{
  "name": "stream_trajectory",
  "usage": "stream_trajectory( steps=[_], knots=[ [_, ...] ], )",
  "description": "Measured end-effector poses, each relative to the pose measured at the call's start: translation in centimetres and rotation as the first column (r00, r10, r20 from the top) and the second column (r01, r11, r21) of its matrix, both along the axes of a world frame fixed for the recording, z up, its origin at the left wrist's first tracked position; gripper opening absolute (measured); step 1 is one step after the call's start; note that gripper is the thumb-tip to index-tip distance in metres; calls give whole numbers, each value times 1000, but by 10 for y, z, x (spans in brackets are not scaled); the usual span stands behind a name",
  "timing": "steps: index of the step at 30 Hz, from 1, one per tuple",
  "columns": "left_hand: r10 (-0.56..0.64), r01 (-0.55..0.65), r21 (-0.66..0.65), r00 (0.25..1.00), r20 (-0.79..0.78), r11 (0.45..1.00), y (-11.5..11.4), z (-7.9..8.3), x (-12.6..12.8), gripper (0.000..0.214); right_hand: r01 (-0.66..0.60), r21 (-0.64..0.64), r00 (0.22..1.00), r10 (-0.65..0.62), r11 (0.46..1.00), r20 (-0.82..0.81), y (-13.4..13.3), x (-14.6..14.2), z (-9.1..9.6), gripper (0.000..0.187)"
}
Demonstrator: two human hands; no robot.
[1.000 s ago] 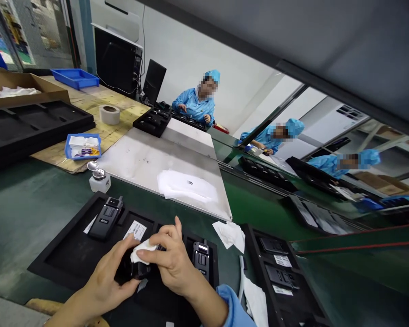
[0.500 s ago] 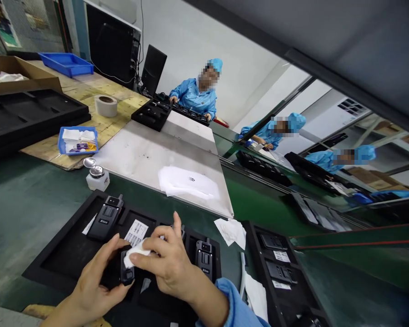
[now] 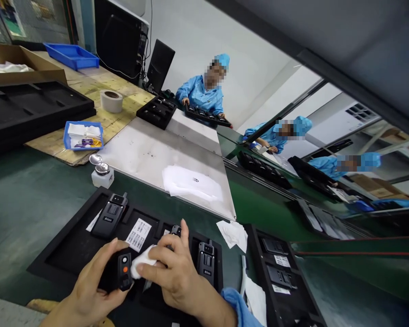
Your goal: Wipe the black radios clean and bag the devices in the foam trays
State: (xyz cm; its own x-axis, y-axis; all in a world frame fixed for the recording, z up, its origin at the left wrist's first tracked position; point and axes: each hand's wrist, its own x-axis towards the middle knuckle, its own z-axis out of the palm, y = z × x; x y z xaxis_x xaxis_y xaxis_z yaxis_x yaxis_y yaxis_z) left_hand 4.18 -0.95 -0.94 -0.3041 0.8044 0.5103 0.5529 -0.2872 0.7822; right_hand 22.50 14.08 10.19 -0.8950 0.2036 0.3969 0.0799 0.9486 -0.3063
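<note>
- Left hand (image 3: 92,282): fingers and thumb curved around a black handset (image 3: 124,271), gripping it at both ends.
- Handset position: raised over the near part of a black foam tray (image 3: 66,254); the end with one white and one orange round button faces the camera.
- Right hand (image 3: 180,274): thumb and fingers pinch a folded white wipe (image 3: 145,262); one finger points upward.
- Wipe position: at the handset's right side; contact cannot be confirmed.
- Tray contents: a "Riton" handset (image 3: 109,216) lies near the far-left corner; a second "Riton" handset (image 3: 206,261) lies along the right edge. A third unit (image 3: 176,230), partly hidden by the right hand, sits near the far edge. A printed label (image 3: 139,234) lies to its left.
- Green bench (image 3: 17,222): a white dispenser bottle (image 3: 102,176), metal lid raised, stands just beyond the tray's far-left corner.
- Crumpled white wipe (image 3: 233,234): on the bench, near the tray's far-right corner.
- Second black tray (image 3: 289,306): beyond the first tray's right edge; carries dark devices (image 3: 280,276) and labels (image 3: 281,260).
</note>
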Motion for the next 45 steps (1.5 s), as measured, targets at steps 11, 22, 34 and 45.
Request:
stream_trajectory(
  steps=[11, 22, 34, 45],
  knots=[
    [33, -40, -21, 964, -263, 999, 22, 25, 0, 78, 113, -29, 993, -114, 993, -33, 0, 1, 5, 36],
    [-48, -432, -402, 631, -775, 808, 143, 71, 47, 71, 642, -316, 669, -712, 698, -215, -21, 156, -61, 46],
    [-245, 120, -342, 905, -349, 932, 111, 51, 95, 94, 523, -459, 649, -685, 718, -331, -4, 156, -34, 43],
    [-214, 221, 5, 949, -234, 975, 53, 29, 82, 93, 240, 3, 969, -239, 971, -66, -5, 109, -3, 37]
  ],
)
